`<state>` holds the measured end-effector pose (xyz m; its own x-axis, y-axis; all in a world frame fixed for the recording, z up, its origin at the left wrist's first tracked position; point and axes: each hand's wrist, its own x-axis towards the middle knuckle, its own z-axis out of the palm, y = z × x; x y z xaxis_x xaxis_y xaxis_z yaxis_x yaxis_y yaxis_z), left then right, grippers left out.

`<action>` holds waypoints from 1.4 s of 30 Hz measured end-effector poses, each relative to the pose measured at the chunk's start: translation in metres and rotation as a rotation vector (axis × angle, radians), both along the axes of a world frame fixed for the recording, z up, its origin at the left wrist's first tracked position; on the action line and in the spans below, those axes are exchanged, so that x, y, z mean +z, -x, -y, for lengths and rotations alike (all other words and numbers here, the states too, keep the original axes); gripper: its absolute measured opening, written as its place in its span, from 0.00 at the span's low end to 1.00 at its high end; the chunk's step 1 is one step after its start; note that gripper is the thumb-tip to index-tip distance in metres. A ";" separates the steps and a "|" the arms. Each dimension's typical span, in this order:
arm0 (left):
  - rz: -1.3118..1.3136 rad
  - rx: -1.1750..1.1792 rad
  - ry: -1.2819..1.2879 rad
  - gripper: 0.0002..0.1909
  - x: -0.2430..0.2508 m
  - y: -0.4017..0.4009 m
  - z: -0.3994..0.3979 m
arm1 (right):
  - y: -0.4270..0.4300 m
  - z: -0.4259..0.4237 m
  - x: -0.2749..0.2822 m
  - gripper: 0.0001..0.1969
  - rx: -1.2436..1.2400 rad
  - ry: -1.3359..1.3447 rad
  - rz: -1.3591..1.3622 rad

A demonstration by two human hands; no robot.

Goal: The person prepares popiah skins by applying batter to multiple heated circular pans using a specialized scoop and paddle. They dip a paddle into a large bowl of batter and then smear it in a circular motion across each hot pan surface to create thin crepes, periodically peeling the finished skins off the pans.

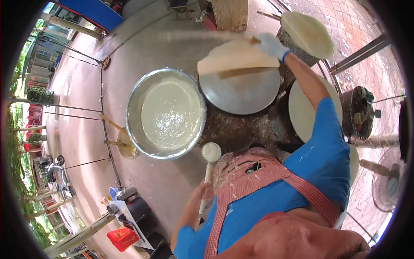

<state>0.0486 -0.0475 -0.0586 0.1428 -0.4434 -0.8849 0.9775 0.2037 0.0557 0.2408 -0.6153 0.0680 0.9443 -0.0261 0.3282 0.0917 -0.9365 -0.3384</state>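
Note:
My left hand [207, 190], bare, grips the pale handle of a ladle [211, 152] whose cup holds whitish batter. The cup is beside the front of my red checked apron [252, 168]. My right hand [271, 48] wears a white glove with a blue cuff. It holds a long wooden stick [207, 35], blurred and pointing left. Below the stick, a thin sheet of flatbread [233, 60] covers the far part of a round metal griddle [241, 94]; its straight near edge casts a shadow. Whether my glove also pinches the sheet is unclear. Left of the griddle stands a large metal basin [130, 106] of batter [171, 113].
A pale round sheet [307, 34] tops a drum at the far right. Another pale disc [300, 110] lies partly behind my right arm. A grimy metal drum [357, 113] and a fan [389, 181] stand further right. A small bucket [127, 145] with wooden handles adjoins the basin.

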 end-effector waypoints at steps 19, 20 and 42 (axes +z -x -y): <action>0.071 0.036 -0.043 0.18 0.051 0.005 0.103 | 0.127 0.325 -0.102 0.10 -1.140 -1.440 1.164; 0.071 0.025 -0.076 0.18 0.051 0.003 0.106 | 0.129 0.334 -0.119 0.11 -1.250 -1.527 1.251; 0.188 0.680 0.487 0.26 0.053 -0.037 0.057 | 0.078 0.097 -0.090 0.18 -0.435 -0.613 -0.288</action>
